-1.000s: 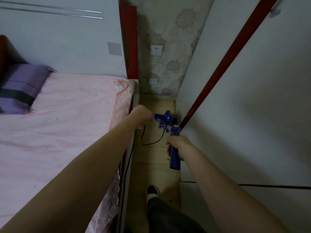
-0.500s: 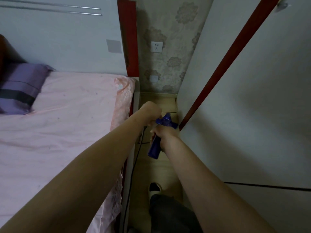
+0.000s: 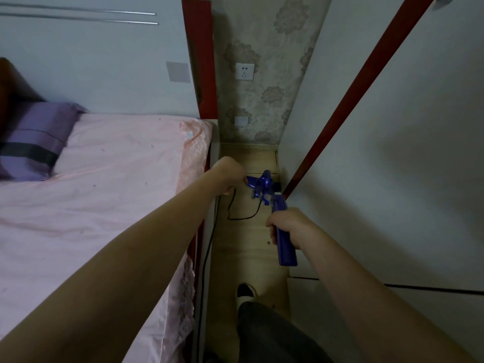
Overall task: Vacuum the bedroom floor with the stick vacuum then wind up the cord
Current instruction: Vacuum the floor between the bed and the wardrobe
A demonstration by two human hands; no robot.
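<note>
Between bed (image 3: 104, 179) and wardrobe (image 3: 392, 153), my right hand (image 3: 286, 224) grips the vacuum (image 3: 284, 242), left hand (image 3: 229, 174) pinches the cord (image 3: 230, 205) — that slack loop could snag the head.

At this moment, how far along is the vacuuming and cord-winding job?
Nothing looks finished. In hand: the right hand grips the blue stick vacuum in the aisle beside the bed; the left hand is curled, apparently holding the black cord. Left: the cord lies loose across the wooden floor, unwound.

Bare forearms — dark trousers (image 3: 272, 334), black-and-white shoe (image 3: 245, 293)
</note>
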